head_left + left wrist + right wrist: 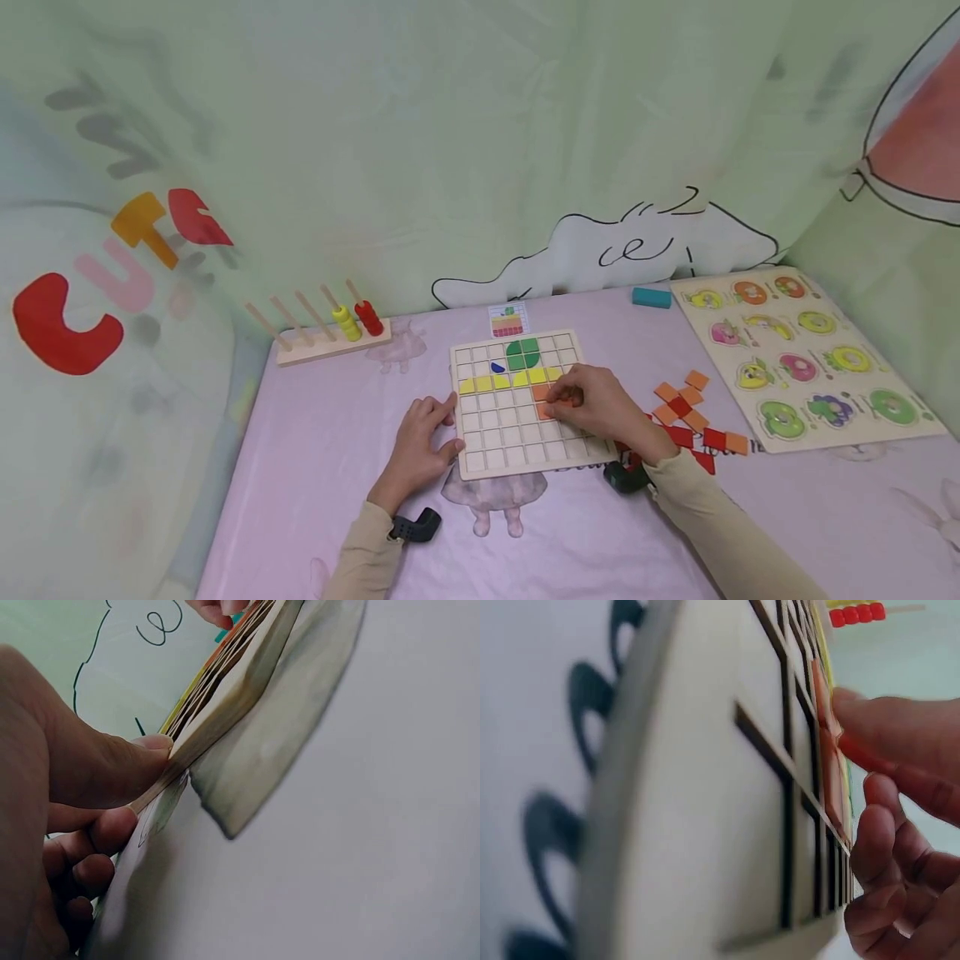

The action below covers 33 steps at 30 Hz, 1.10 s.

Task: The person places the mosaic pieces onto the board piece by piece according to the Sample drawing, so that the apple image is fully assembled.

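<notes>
A wooden grid board (510,461) lies flat on the table. It bears a row of yellow pieces (501,382), a green round shape (522,354), a small blue piece (497,367) and a few orange square tiles (541,392). My left hand (420,442) rests at the board's left edge, index fingertip and thumb (112,769) both against the wood. Over the right half of the grid, my right hand (596,404) pinches an orange tile (831,780) with thumb and forefinger, low at the squares. The other right fingers (877,825) are curled, partly hiding the tiles.
Loose orange and red tiles (681,406) are scattered right of the board, some behind my right wrist. A small picture card (508,319) lies beyond it. A peg rack (333,343) with red and yellow beads, a teal block (652,297) and a fruit puzzle board (772,392) stand around.
</notes>
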Motion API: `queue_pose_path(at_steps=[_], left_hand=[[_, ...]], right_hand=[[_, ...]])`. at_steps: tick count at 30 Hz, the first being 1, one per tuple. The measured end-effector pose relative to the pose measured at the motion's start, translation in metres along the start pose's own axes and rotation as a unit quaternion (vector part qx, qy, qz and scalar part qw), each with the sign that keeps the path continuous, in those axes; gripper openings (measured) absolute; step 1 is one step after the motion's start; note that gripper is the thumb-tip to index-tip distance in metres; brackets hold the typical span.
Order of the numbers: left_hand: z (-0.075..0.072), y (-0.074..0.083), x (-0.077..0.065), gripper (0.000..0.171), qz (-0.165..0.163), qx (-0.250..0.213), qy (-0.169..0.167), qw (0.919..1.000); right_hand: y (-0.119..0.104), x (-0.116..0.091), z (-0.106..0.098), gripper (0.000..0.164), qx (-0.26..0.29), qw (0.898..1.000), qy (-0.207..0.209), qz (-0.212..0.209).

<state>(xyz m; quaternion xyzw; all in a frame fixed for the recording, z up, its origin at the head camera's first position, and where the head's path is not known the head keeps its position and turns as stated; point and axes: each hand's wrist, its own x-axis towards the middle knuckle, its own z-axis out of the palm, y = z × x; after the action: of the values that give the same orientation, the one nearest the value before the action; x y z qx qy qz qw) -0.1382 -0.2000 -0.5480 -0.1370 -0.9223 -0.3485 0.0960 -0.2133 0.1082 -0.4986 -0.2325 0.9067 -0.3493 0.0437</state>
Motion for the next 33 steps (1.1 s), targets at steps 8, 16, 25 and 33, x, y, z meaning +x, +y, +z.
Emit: queue_pose_path(at_steps=[8, 16, 25, 33], left_hand=[[-0.002, -0.002, -0.002, 0.073, -0.021, -0.002, -0.008, 0.9997], [-0.005, -0.001, -0.003, 0.073, -0.016, -0.005, 0.000, 0.9999], [-0.003, 0.000, -0.003, 0.072, -0.017, -0.019, -0.001, 0.9997], [-0.001, 0.001, -0.001, 0.071, -0.010, -0.021, -0.002, 0.9997]], right_hand=[[0.024, -0.008, -0.047, 0.023, 0.006, 0.997, 0.017, 0.071], [0.066, -0.030, -0.093, 0.053, -0.038, 0.983, -0.025, 0.181], [0.077, -0.036, -0.094, 0.041, -0.029, 0.975, -0.064, 0.212], [0.077, -0.040, -0.097, 0.043, -0.012, 0.974, -0.089, 0.207]])
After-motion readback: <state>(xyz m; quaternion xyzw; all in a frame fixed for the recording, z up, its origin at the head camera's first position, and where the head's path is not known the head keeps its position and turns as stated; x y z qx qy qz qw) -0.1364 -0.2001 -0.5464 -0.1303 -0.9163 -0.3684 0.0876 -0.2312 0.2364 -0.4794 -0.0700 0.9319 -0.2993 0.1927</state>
